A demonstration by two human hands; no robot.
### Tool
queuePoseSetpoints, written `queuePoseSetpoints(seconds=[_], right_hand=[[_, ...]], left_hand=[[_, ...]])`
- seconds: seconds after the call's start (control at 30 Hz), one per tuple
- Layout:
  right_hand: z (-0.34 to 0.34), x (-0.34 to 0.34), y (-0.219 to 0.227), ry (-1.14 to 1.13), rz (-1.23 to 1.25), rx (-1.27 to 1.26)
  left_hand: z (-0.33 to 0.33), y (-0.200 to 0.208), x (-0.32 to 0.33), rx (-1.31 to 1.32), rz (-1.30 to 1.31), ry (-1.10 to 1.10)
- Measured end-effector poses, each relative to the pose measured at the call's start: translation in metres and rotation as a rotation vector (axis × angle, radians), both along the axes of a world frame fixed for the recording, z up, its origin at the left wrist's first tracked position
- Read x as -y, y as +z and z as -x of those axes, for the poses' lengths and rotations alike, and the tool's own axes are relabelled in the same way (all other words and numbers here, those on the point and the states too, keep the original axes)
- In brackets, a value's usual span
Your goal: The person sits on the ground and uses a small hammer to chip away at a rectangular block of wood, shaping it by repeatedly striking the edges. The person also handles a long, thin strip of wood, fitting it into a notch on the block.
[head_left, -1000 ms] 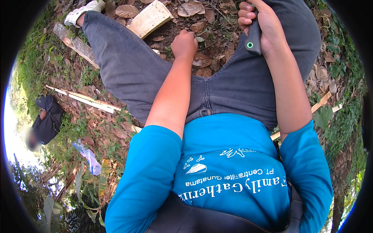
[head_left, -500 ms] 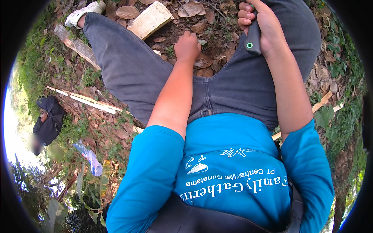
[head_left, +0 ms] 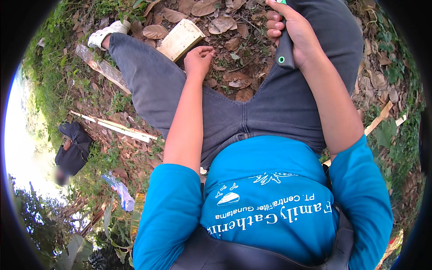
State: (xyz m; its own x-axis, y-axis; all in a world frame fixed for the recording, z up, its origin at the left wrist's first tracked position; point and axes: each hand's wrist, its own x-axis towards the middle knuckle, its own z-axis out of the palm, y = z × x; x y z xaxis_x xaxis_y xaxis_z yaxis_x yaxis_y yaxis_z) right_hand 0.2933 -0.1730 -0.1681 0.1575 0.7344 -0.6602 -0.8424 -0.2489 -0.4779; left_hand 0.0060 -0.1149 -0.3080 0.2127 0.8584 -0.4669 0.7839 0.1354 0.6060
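Note:
My right hand is wrapped round the black handle of a tool, above my right thigh. A green-ringed hole marks the handle's near end and a bit of green shows at its far end; the rest of the tool lies beyond the upper edge. Between my legs, my left hand hovers with its fingers loosely curled together, and I see nothing in them. Just beyond it, a pale squared block of wood lies tilted on the leaf litter, beside my left shin.
A rough plank lies outside my left leg, with long split strips nearer. Another person in dark clothes is at far left, near a clear plastic bag. More wood strips lie to my right. Dry leaves cover the ground ahead.
My left hand has moved left, closer to the wood block, and its fingers have turned to point right. My right hand keeps its hold on the handle. The whole view has shifted slightly.

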Motion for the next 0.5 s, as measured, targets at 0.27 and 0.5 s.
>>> queuePoseSetpoints(seconds=[0.27, 0.5], right_hand=[[-0.003, 0.002, 0.008, -0.012, 0.032, -0.007], [-0.002, 0.002, 0.012, 0.016, 0.001, 0.016]], left_hand=[[0.0, 0.038, -0.02, -0.065, -0.367, -0.088], [0.013, 0.033, -0.05, -0.387, -0.485, -0.426]])
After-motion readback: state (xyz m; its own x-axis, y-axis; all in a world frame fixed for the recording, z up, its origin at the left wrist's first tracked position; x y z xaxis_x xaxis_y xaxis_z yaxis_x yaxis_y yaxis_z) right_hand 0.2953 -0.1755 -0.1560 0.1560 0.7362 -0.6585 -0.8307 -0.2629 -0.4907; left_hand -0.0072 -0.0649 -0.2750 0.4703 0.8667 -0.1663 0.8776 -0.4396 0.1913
